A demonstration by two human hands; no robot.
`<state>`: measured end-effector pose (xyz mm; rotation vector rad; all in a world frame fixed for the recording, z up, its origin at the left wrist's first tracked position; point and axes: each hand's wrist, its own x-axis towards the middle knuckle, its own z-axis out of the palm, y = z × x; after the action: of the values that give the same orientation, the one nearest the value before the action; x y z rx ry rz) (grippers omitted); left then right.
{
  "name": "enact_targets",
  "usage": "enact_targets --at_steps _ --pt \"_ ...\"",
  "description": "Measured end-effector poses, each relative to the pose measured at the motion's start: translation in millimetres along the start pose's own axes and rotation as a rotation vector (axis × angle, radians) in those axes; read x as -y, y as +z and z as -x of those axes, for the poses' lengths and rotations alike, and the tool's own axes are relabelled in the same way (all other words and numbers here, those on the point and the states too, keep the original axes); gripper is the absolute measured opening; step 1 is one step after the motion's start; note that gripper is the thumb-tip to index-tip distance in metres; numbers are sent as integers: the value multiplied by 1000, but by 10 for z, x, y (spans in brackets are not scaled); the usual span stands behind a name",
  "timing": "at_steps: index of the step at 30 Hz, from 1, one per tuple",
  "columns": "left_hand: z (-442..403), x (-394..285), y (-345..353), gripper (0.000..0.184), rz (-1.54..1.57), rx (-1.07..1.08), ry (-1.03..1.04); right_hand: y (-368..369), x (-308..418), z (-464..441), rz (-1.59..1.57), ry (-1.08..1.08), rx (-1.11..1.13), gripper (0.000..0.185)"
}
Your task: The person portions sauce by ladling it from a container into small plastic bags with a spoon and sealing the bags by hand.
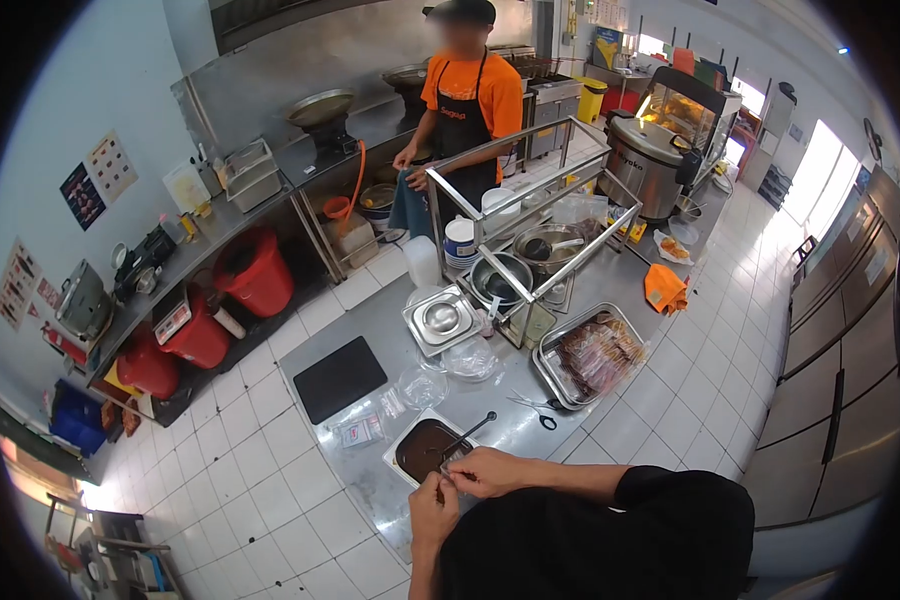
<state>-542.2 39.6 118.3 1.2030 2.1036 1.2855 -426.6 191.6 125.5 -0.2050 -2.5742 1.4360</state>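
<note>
My left hand (pixel 433 510) and my right hand (pixel 480 470) meet at the near edge of a metal pan of brown sauce (pixel 425 447). Both are closed, fingertips pinched together on what looks like a small clear plastic bag (pixel 454 462), mostly hidden by the fingers. A dark-handled ladle (pixel 475 428) leans in the sauce, its handle over the pan's far right edge. Left of the pan lies a packet of small plastic bags (pixel 358 430), and clear plastic bags (pixel 422 387) are spread behind it. Scissors (pixel 540 410) with black handles rest to the right.
A tray of skewered meat (pixel 595 355) sits on the steel table's right edge. A black board (pixel 340 380) lies left. Behind stand metal lids (pixel 440 318), a steel frame (pixel 540 215) and a large cooker (pixel 645 165). A co-worker (pixel 470 100) stands across the table.
</note>
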Motion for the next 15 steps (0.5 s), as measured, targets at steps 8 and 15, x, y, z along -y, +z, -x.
enact_targets --at_steps 8,15 --pt "-37 -105 -72 23 -175 -75 41 -28 41 -44 306 -49 54 21" --pt "-21 10 28 26 -66 -144 -106 -121 80 -25 482 125 148 21"
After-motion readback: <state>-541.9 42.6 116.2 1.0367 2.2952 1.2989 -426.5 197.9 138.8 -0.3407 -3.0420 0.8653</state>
